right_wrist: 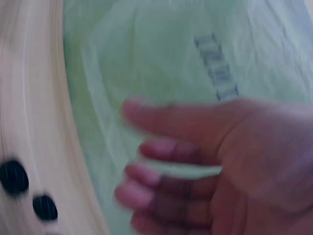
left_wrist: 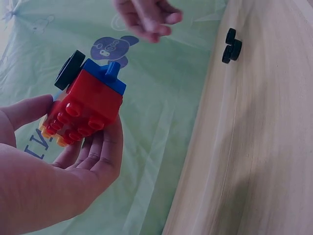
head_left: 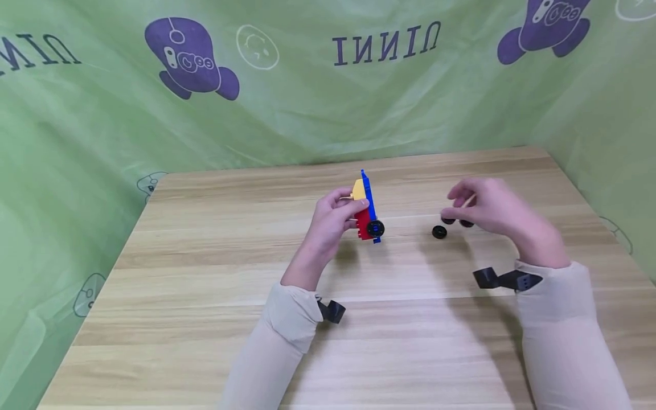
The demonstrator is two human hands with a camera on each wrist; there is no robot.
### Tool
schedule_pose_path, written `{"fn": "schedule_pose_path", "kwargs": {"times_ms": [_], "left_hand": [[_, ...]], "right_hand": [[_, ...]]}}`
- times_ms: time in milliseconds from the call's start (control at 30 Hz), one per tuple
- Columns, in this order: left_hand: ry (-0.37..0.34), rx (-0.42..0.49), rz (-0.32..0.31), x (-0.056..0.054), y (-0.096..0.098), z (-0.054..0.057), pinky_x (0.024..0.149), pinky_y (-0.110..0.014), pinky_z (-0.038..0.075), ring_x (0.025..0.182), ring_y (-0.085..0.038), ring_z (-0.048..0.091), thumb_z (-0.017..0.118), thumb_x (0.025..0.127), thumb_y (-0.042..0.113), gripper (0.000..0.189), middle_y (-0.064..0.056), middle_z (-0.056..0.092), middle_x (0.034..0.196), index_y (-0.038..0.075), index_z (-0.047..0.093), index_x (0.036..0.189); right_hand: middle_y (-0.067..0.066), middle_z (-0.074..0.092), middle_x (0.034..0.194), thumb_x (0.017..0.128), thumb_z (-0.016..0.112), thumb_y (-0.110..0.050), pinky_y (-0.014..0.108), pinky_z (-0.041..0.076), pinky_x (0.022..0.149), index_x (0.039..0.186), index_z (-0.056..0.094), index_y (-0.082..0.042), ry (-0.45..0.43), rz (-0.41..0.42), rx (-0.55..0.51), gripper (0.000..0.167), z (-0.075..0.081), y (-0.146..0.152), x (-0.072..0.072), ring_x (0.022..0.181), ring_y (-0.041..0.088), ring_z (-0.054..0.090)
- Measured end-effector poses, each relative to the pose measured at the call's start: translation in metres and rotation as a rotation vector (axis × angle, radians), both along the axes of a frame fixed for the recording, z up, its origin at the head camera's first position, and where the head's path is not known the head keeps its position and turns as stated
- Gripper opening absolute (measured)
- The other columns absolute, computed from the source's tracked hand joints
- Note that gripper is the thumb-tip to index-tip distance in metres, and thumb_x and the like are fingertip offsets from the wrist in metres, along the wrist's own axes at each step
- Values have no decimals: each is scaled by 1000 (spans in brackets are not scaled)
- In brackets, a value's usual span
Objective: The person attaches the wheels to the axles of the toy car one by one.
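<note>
My left hand (head_left: pixel 330 219) holds a toy car of building blocks (head_left: pixel 365 210) above the table, its thumb on one side and the fingers on the other. Red and yellow blocks sit on a blue base, which stands nearly upright. One black wheel (left_wrist: pixel 70 69) is on the blue base at the red end; in the left wrist view the studs of the red block (left_wrist: pixel 93 103) face my palm. Over at the right, my right hand (head_left: pixel 489 205) hovers by loose black wheels (head_left: pixel 439 232), fingers loosely bent. Nothing shows between its fingers (right_wrist: pixel 142 196), which are blurred in the right wrist view.
The wooden table (head_left: pixel 205 285) carries the loose wheels in a small group right of the car. A green printed cloth (head_left: pixel 287 125) hangs behind the table and along its sides. Black camera mounts (head_left: pixel 507 279) are strapped at both sleeve cuffs.
</note>
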State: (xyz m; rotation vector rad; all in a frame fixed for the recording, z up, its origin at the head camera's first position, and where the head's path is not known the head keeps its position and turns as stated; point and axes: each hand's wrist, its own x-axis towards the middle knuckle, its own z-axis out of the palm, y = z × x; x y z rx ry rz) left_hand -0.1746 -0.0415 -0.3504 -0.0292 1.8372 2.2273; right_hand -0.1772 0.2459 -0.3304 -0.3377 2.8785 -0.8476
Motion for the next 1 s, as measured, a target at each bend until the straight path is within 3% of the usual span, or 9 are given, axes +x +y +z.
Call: {"fn": "schedule_pose_path", "kwargs": {"times_ms": [167,267,500,733,1000], "left_hand": [[-9,-14,-5,0,2,-1,72,-22,53,79,-12,64,65,94,6,40,-8,68,103,-1,57,132],[-17,-26,-11,1,2,-1,71,-21,52,80,-13,63,66,93,7,40,-8,67,105,0,57,132],[-22,-32,-31,2,6,-2,71,-22,51,80,-12,63,66,93,6,42,-6,67,101,-1,55,133],[-24,-46,-40,2,8,-4,73,-23,52,81,-13,63,67,93,7,36,-5,66,101,1,58,127],[-29,-56,-56,3,8,-5,74,-22,53,83,-13,64,67,93,7,37,-6,67,103,1,58,129]], "right_hand": [[34,65,115,87,77,-26,58,50,89,124,58,12,-167,-55,156,56,-14,32,-10,103,47,64],[37,61,120,85,78,-30,63,47,91,128,55,12,-222,-70,212,64,-22,41,-14,106,48,60],[17,69,84,85,78,-29,52,48,83,130,52,14,-258,-78,211,67,-36,43,-18,84,32,61],[27,65,106,85,76,-27,52,48,82,123,59,10,-222,-85,229,55,-40,41,-19,90,36,57],[18,66,93,88,74,-32,34,43,67,109,67,6,-228,-114,214,43,-42,42,-19,84,30,58]]}}
